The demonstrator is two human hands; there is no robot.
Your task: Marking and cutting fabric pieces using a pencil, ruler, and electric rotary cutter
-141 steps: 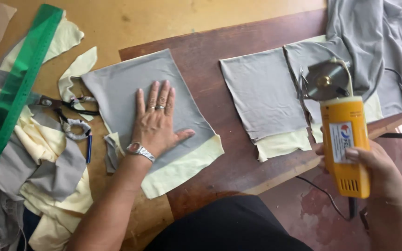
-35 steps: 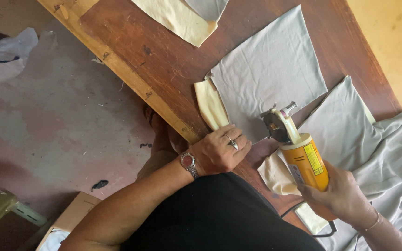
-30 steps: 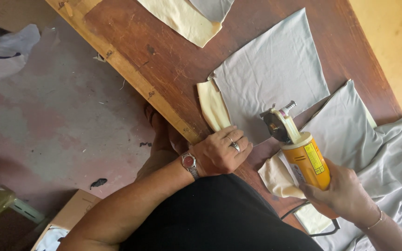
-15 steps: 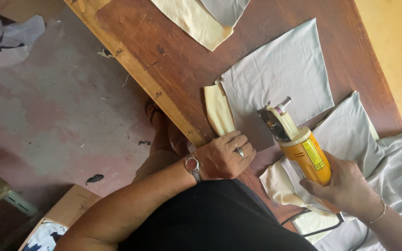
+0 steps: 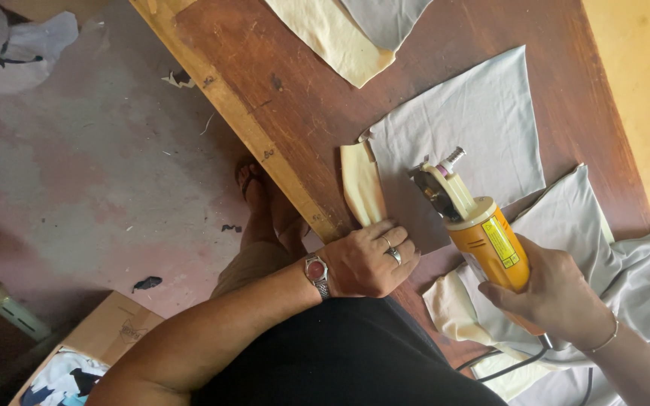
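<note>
Brown wooden table (image 5: 280,90) runs from 11 to 5 o'clock; on it a grey fabric panel (image 5: 475,120) lies flat at centre, with a yellow fabric strip (image 5: 362,192) touching its 9 o'clock edge. At 4 o'clock of the panel, the orange rotary fabric cutter (image 5: 479,229) stands on the cloth, right hand (image 5: 558,297) with fingers clenched around its handle. Left hand (image 5: 370,259), at 6 o'clock of the strip, presses on its near end, fingers curled, grasping nothing I can make out.
</note>
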